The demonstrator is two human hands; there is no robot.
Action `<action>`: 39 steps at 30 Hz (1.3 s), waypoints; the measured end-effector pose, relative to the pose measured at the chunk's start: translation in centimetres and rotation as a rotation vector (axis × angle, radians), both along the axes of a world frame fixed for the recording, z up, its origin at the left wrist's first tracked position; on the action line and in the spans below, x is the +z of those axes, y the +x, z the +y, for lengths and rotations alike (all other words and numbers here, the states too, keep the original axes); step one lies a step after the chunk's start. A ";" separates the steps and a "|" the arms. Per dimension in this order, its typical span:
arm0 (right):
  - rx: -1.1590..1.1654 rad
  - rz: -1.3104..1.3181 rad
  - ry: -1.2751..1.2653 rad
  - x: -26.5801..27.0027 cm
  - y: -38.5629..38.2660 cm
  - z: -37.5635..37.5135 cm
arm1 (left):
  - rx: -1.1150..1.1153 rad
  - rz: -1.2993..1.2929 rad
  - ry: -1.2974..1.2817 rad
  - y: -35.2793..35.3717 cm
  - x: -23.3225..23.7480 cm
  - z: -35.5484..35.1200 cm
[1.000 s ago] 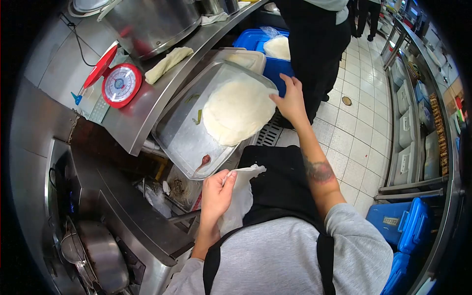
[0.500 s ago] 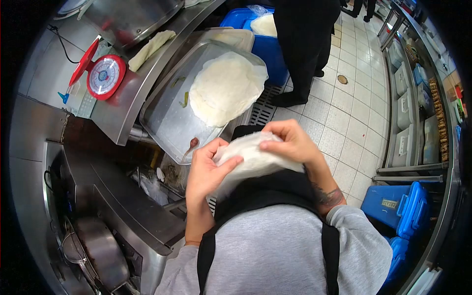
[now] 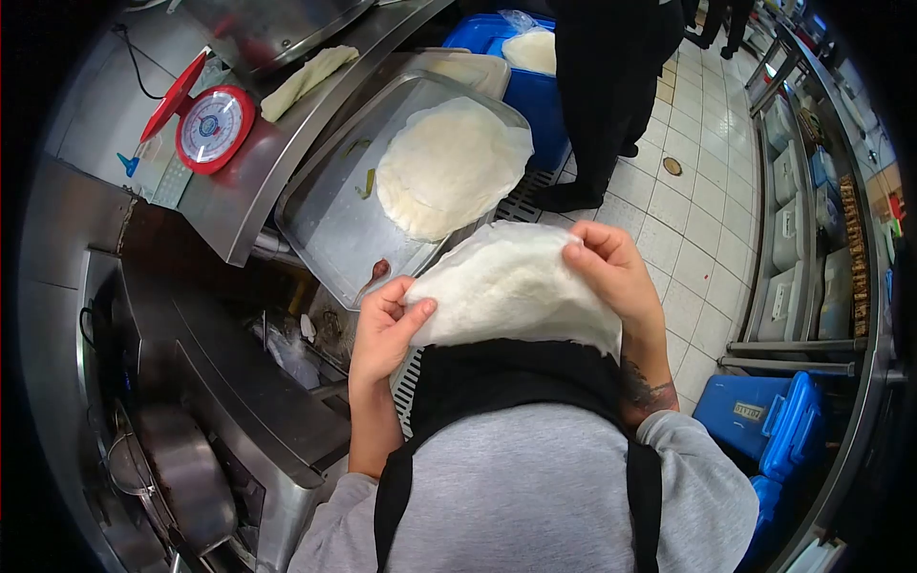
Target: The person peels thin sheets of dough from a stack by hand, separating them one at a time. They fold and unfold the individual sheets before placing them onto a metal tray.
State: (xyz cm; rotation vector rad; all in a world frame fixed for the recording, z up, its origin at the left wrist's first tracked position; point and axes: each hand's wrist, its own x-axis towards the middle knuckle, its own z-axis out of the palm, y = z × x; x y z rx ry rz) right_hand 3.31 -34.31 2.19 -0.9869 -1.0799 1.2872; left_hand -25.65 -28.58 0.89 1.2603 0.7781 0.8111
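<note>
the top edge cuts off the co-worker in black (image 3: pixel 611 86) above the legs, the left hand (image 3: pixel 382 329) has its fingers hidden behind the white sheet (image 3: pixel 516 286), and the dial figures on the red scale (image 3: pixel 214 129) are too small to read.

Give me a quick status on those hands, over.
Left hand and right hand both pinching the thin white sheet, spread between them. Stack of sheets lies on the metal tray ahead. Another person stands beyond, not touching.
</note>
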 end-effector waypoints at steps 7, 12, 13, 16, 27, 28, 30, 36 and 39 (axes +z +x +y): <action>0.009 -0.443 0.010 -0.5 -0.9 0.2 | -0.111 0.057 0.105 1.0 2.1 -0.3; 0.125 -0.488 0.088 0.1 -1.7 0.1 | -0.183 0.082 0.148 1.4 2.4 -0.1; 0.148 -0.491 0.102 0.3 -1.8 0.1 | -0.184 0.091 0.146 1.5 2.5 0.0; 0.164 -0.470 0.057 1.3 -2.0 0.2 | -0.167 0.122 0.155 1.7 2.5 0.4; 0.044 -0.372 0.372 0.5 -1.5 0.5 | 0.251 0.159 0.297 4.8 0.1 1.4; 0.040 -0.398 0.356 0.6 -1.6 0.6 | 0.339 0.236 0.400 5.1 -0.5 1.3; 0.034 -0.445 0.321 0.7 -1.8 0.5 | 0.513 0.397 0.605 5.7 -1.7 0.8; 0.145 -0.408 0.192 0.8 -2.3 0.1 | -0.107 -0.076 -0.021 7.7 -1.2 -2.5; 0.033 -0.283 0.147 0.6 -3.2 -0.3 | -0.084 -0.069 -0.021 8.4 -1.2 -2.6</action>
